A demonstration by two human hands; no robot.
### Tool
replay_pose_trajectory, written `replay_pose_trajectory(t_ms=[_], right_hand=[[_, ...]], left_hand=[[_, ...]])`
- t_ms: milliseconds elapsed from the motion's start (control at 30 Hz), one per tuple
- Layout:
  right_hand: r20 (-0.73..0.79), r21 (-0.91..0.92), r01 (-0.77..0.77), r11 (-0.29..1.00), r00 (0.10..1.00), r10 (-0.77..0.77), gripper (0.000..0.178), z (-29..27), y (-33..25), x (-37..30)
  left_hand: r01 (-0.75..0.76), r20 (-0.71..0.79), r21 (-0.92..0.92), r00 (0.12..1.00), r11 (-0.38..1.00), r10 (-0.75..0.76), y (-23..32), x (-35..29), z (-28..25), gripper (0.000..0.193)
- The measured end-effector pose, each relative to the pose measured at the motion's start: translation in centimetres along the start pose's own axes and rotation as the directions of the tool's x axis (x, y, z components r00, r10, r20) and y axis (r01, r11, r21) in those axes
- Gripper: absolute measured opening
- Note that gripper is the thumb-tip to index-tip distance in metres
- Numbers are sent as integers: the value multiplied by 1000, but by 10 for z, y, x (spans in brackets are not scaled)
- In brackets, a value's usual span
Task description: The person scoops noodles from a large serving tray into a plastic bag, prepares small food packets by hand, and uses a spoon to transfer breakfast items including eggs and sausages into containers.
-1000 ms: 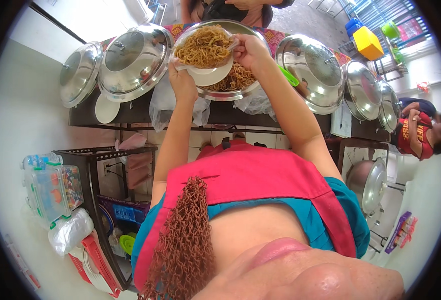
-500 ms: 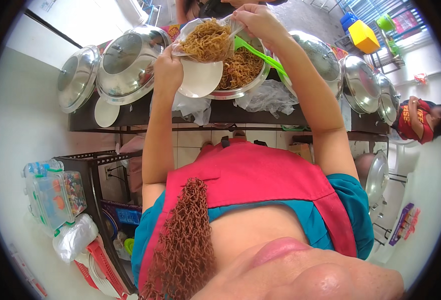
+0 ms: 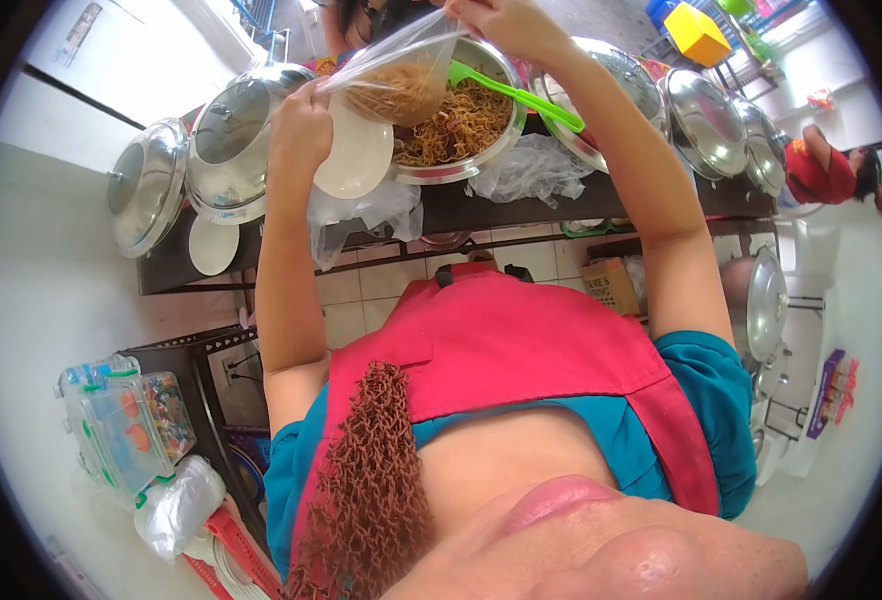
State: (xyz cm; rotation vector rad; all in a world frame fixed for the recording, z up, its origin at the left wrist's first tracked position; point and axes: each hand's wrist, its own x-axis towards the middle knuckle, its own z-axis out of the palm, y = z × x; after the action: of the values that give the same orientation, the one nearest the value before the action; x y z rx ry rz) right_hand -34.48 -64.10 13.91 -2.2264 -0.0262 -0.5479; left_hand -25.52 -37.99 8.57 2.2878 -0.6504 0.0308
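Observation:
A clear plastic bag (image 3: 396,85) with noodles in its bottom is stretched taut between my two hands. My left hand (image 3: 302,128) is closed on one upper corner of it. Higher up and to the right, my right hand (image 3: 506,30) pinches the opposite corner. The bag hangs over a white plate (image 3: 353,165) and the left side of a round metal pan of noodles (image 3: 476,125). A bright green serving utensil (image 3: 521,97) lies across that pan, its handle over the rim to the right.
Pans with domed metal lids (image 3: 236,150) line the counter on both sides. Crumpled clear plastic bags (image 3: 531,170) lie along its front edge. A small white plate (image 3: 213,245) stands at the left. People are beyond the counter and at the far right.
My hands have drawn apart, pulling the bag's mouth wide and taut, and the noodles now sit lower in it. The view has shifted slightly; the person at the right has changed posture.

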Motion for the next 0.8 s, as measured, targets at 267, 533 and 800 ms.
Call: replay_pose_trajectory(t_ms=[267, 533, 800], right_hand=[[-420, -156, 167, 974, 881, -219, 17, 68, -36, -56], [-92, -512, -15, 859, 995, -38, 27, 10, -63, -176], [-416, 129, -425, 896, 797, 438, 13, -84, -20, -348]], left_hand=[[-201, 48, -147, 976, 969, 210, 21, -6, -13, 35], [-321, 320, -401, 828, 858, 460, 91, -76, 18, 30], [-297, 490, -361, 746, 884, 451, 137, -122, 134, 26]])
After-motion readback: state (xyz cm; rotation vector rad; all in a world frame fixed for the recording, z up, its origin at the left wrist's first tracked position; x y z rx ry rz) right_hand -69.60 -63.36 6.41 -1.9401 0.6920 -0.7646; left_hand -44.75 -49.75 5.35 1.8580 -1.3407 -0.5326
